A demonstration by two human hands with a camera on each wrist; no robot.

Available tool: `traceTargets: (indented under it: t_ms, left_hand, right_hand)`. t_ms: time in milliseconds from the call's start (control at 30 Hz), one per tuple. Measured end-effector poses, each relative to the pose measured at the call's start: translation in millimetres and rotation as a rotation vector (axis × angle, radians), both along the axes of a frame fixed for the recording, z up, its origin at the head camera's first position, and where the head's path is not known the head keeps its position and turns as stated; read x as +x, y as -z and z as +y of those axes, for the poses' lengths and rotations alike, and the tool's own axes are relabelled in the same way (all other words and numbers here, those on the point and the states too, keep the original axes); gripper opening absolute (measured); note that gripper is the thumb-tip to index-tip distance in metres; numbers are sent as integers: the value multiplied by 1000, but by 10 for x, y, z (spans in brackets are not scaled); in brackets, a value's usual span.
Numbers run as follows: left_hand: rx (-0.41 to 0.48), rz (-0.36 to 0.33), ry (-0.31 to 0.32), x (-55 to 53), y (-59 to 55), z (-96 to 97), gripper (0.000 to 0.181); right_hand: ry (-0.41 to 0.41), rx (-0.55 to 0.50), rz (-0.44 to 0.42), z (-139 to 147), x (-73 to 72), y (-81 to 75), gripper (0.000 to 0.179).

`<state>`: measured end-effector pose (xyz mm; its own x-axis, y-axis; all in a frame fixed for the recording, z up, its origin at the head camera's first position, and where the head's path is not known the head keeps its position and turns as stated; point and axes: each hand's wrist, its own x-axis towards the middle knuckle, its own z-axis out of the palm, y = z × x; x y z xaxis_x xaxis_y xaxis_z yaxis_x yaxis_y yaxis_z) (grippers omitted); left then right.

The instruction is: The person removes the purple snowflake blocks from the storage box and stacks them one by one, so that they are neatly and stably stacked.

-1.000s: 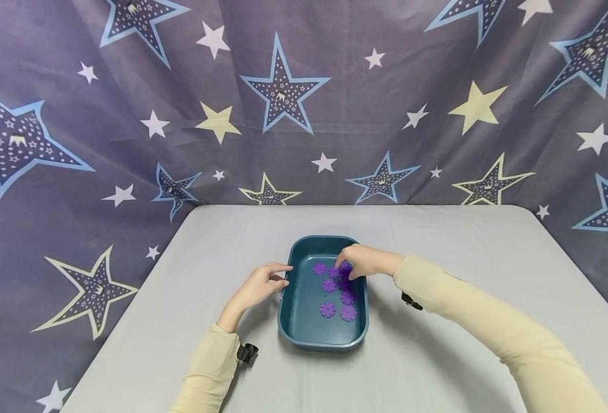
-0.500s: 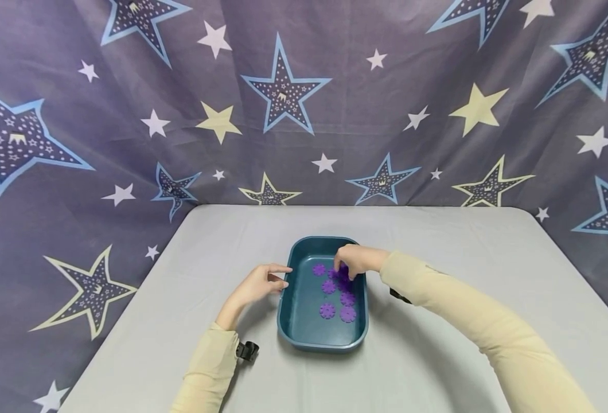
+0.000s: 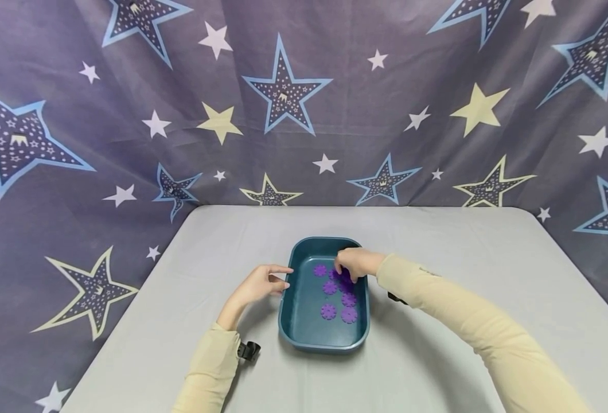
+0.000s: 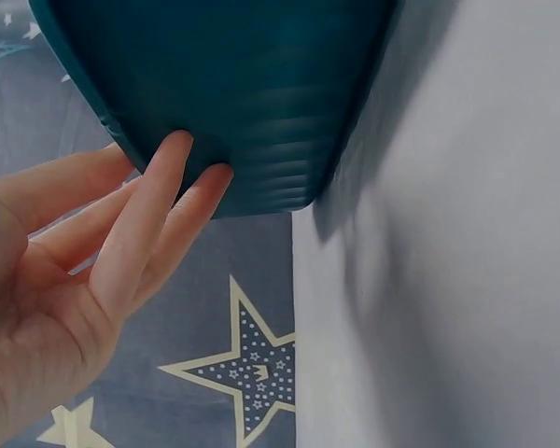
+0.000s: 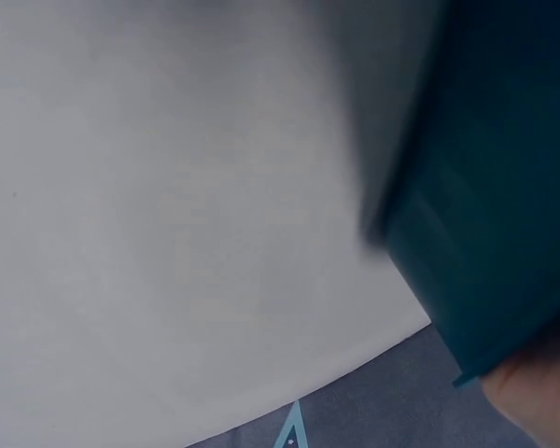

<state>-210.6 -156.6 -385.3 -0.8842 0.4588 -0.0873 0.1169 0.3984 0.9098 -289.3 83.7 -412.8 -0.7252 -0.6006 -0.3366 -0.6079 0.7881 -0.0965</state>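
A dark teal rectangular bin [image 3: 298,321] stands on the table, with several purple flower-shaped discs with notched edges, such as this purple disc [image 3: 328,311], inside on its right half. My left hand [image 3: 256,285] is at the bin's left side. Its index finger and thumb reach the rim, and in the left wrist view straight fingers [image 4: 154,201] touch the outer wall. Over the right rim, my right hand [image 3: 357,262] reaches in with bent fingers pointing down at the purple pile. Whether a disc is pinched there is hidden. The right wrist view shows only part of that hand [image 5: 532,397].
A pale grey cloth covers the table [image 3: 221,241]. Behind and beside it hangs a dark star-patterned curtain [image 3: 324,126]. Black wrist straps with a small camera [image 3: 249,351] show below the left sleeve.
My right hand has dipped slightly into the bin and its forearm has swung a little left, with the fingers closer over the purple pile. The left hand and the bin have stayed in place.
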Motion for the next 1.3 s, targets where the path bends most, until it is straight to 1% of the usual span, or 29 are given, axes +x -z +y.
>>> traceTargets:
  t_ms: [100,333,500,667,900,1100,1300]
  left_hand:
    - [7,-7,-6,5,-6,6,37]
    - [14,-12,-4,-16,42,-7,38]
    - [18,-12,-7,-18,48,-4,38]
    - [17,-10,-11,-2,27,6,37]
    - [17,-2,-13,-9,42,7,37]
    - [7,8,-14,-10,47,6,36]
    - [1,7,-15,-10,37,11,36]
  right_hand:
    - [4,2,11,-4,3,8,28]
    - [18,12,14,-11,10,14,28]
    - [8,-3,14,-5,11,5,26]
    - [-20,-33,14,11,33,-64,23]
    - [-90,-109,22,59,60,-162,25]
    - [-113,-147,21,99,81,-216,27]
    - [-132,-200,50,147,118,-291,28]
